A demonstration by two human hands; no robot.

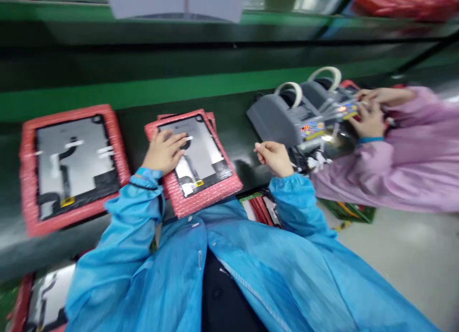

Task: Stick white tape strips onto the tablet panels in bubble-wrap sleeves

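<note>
The left hand (164, 150) lies palm down, its fingers loosely spread and extended over a flat rectangular silver panel with a black border and a small yellow-outlined mark (204, 150). That panel rests under and to the right of those fingertips, on a pinkish-red bubble-wrap pad (201, 203), tilted a little; another red edge pokes out behind the pad, beyond the fingertips.

The right hand (275, 157) is raised just right of the pad, fingers curled in and thumb against forefinger (whether something small is pinched there, I cannot tell).

Well to the left of the left fingers sits a similar silver panel with black strips (84, 172), framed by its own red bubble wrap (30, 179). Just beyond the right fingers stands a grey tape dispenser with a pale roll and red digits (272, 117), a second grey dispenser with a pale roll (321, 95) beside it. These crowd the space ahead of the right hand, with crumpled white scraps (317, 161) near its wrist. Further right, a co-worker's hands (371, 122) in pink sleeves (380, 174) are at the second dispenser, one forearm close to the right cuff. Below the right hand, a container of red-edged pieces (260, 210) shows.
</note>
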